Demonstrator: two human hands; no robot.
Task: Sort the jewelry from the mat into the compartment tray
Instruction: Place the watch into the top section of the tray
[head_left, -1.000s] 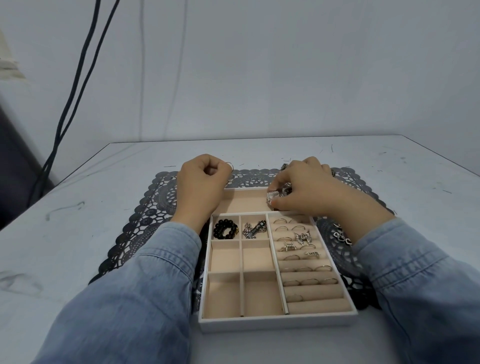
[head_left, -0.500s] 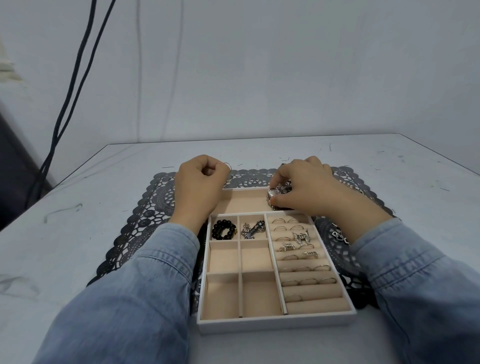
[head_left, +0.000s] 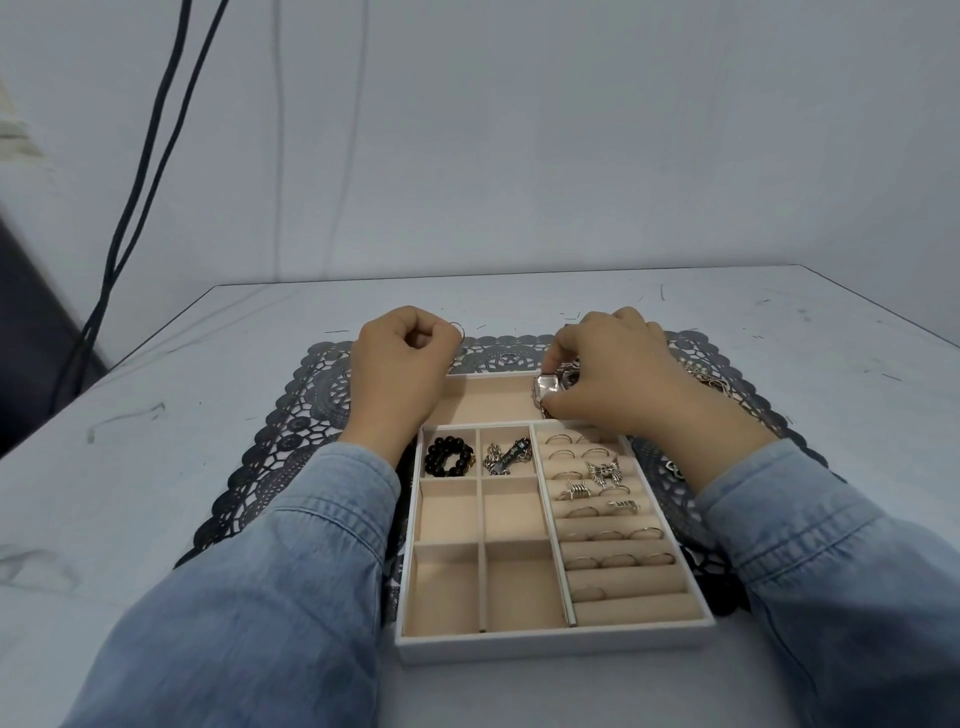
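A white compartment tray with beige lining lies on a black lace mat. My right hand pinches a silver watch over the tray's wide far compartment. My left hand is a closed fist at the tray's far left corner, with a thin ring by its knuckles; whether it grips the ring is unclear. In the tray lie a black bead bracelet, a silver chain piece and several rings in the roll slots.
More silver jewelry lies on the mat behind my right wrist, and a small piece lies right of the tray. Black cables hang on the wall at the left. The grey table's edges run close on both sides.
My right hand has shifted the watch slightly within the far compartment. The left fist has stayed where it was.
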